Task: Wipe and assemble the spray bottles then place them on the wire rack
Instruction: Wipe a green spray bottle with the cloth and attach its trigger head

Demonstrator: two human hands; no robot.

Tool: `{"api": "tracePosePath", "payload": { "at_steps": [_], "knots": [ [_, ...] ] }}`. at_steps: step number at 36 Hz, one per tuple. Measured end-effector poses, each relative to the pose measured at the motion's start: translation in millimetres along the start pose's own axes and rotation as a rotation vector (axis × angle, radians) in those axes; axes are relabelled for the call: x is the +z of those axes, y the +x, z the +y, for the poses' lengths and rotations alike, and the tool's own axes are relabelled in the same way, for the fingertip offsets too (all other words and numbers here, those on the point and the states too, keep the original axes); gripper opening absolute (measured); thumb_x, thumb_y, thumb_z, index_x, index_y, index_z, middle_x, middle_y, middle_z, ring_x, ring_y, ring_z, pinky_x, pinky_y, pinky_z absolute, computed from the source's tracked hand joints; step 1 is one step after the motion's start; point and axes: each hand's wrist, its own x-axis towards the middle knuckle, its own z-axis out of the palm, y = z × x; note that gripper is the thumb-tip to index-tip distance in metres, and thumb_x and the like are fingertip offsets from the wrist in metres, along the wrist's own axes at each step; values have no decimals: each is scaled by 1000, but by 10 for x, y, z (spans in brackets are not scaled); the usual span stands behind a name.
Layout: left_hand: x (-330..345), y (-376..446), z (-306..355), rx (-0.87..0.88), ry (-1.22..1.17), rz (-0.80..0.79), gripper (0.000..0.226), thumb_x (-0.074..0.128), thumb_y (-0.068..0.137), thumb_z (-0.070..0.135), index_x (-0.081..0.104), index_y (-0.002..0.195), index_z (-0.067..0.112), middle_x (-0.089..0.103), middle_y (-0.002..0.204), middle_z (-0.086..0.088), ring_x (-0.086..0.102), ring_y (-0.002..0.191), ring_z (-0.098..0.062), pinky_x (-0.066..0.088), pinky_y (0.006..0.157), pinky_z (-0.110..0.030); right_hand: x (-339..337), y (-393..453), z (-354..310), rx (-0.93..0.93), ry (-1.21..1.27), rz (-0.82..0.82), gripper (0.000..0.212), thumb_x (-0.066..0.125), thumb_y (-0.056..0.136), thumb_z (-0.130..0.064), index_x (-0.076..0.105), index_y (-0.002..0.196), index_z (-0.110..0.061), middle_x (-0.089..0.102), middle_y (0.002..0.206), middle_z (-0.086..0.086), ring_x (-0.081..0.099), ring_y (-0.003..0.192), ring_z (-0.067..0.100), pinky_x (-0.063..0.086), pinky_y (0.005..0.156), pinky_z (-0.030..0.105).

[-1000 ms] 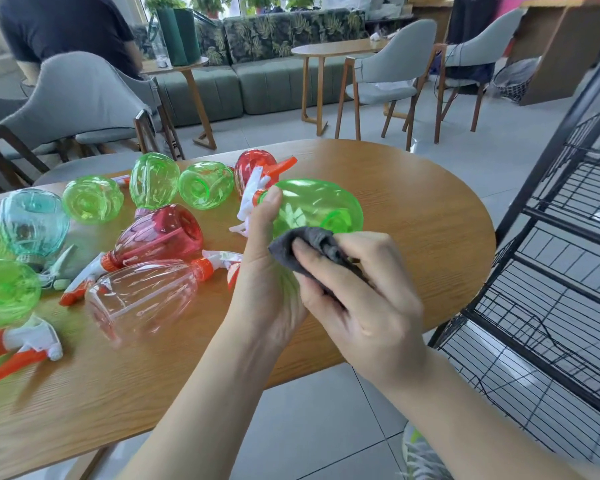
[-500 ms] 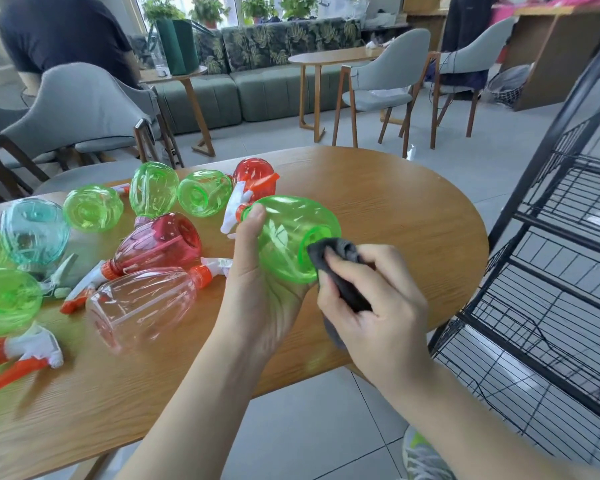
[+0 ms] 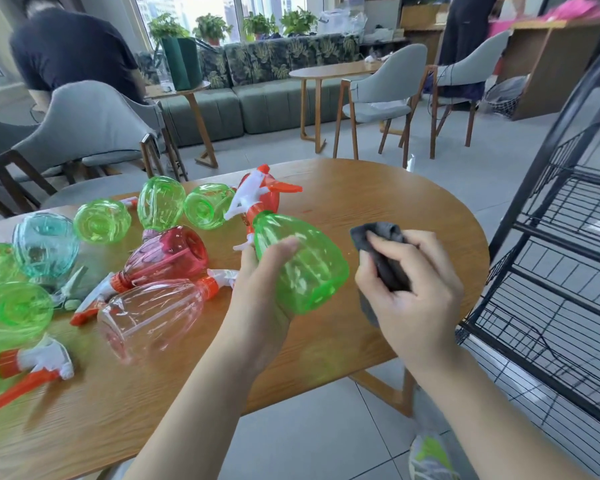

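My left hand [image 3: 262, 292] grips a green spray bottle [image 3: 303, 263] above the wooden table [image 3: 378, 199]; its white and orange trigger head [image 3: 257, 194] points away from me. My right hand [image 3: 409, 292] holds a bunched dark grey cloth [image 3: 381, 251] just right of the bottle, apart from it. On the table's left half lie several more bottles: green ones [image 3: 160, 200], a teal one [image 3: 44, 244], a red one [image 3: 168, 256] and a clear pink one [image 3: 149, 317]. A loose trigger head [image 3: 32, 367] lies near the left edge.
A black wire rack [image 3: 551, 271] with several shelves stands at the right, close to the table's end. Grey chairs [image 3: 80, 129] and a person in a dark shirt are behind the table. Tiled floor lies below the table's near edge.
The cloth has come off the green bottle and my right hand has moved to the right. My left hand has turned the bottle so its trigger head points up and away.
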Motion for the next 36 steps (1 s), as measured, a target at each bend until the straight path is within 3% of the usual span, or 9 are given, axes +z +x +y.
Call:
{"api": "tracePosePath", "payload": {
  "at_steps": [3, 5, 7, 12, 17, 21, 25, 31, 36],
  "knots": [
    [-88, 33, -50, 89, 252, 16, 45, 78, 65, 29, 69, 109, 33, 75, 104, -5, 74, 100, -30, 59, 86, -54, 20, 45, 58, 33, -29, -19, 16, 72, 92, -9, 78, 104, -1, 67, 98, 16, 65, 85, 20, 51, 81, 19],
    [-141, 45, -74, 138, 406, 7, 41, 76, 62, 29, 70, 96, 51, 75, 94, 8, 74, 90, -16, 60, 78, -41, 47, 48, 54, 59, -30, -50, 16, 73, 92, -9, 78, 104, -1, 68, 98, 14, 65, 87, 18, 47, 85, 13],
    [-149, 22, -84, 196, 544, 10, 49, 72, 65, 27, 65, 101, 60, 74, 98, 14, 72, 87, -4, 55, 74, -26, 75, 78, 54, 67, -13, -76, 17, 73, 92, -9, 78, 106, -2, 68, 100, 14, 65, 89, 16, 46, 86, 12],
    [-153, -39, -128, 308, 772, 16, 71, 69, 67, 33, 52, 135, 37, 67, 104, 35, 66, 94, 7, 47, 75, -8, 199, 235, 31, 46, 69, -126, 19, 72, 94, -3, 75, 112, 1, 65, 102, 15, 56, 95, -14, 42, 83, 4],
    [-159, -15, -133, 346, 867, 6, 73, 84, 68, 45, 55, 135, 40, 70, 104, 29, 66, 96, 6, 49, 83, -12, 335, 372, 85, 58, 36, -182, 21, 71, 97, -10, 76, 117, -4, 66, 106, 10, 59, 94, 10, 43, 84, 8],
    [-172, 16, -108, 339, 934, -55, 82, 90, 64, 60, 52, 135, 48, 69, 116, 26, 62, 111, 9, 47, 96, -17, 378, 434, 107, 76, 2, -176, 22, 70, 98, -14, 75, 118, -6, 67, 107, 9, 59, 95, 10, 42, 85, 5],
    [-192, 62, -117, 348, 969, -65, 78, 90, 73, 51, 48, 138, 51, 65, 125, 28, 57, 119, 11, 44, 98, -13, 422, 425, 67, 141, 49, -164, 21, 71, 96, -13, 76, 115, -6, 68, 106, 9, 63, 93, 12, 47, 81, 7],
    [-212, 67, -141, 411, 1001, -80, 80, 88, 74, 49, 41, 138, 53, 54, 125, 40, 45, 120, 26, 32, 92, 3, 502, 411, -21, 64, 131, -245, 20, 72, 94, -12, 77, 112, -5, 67, 104, 8, 67, 93, 23, 57, 80, 33],
    [-207, 72, -165, 418, 990, -86, 77, 83, 72, 52, 47, 140, 48, 62, 129, 28, 54, 124, 12, 39, 98, -5, 423, 440, 96, 53, 11, -243, 15, 72, 92, -10, 76, 105, -4, 62, 102, 5, 57, 87, 13, 45, 81, 11]
  ]
}}
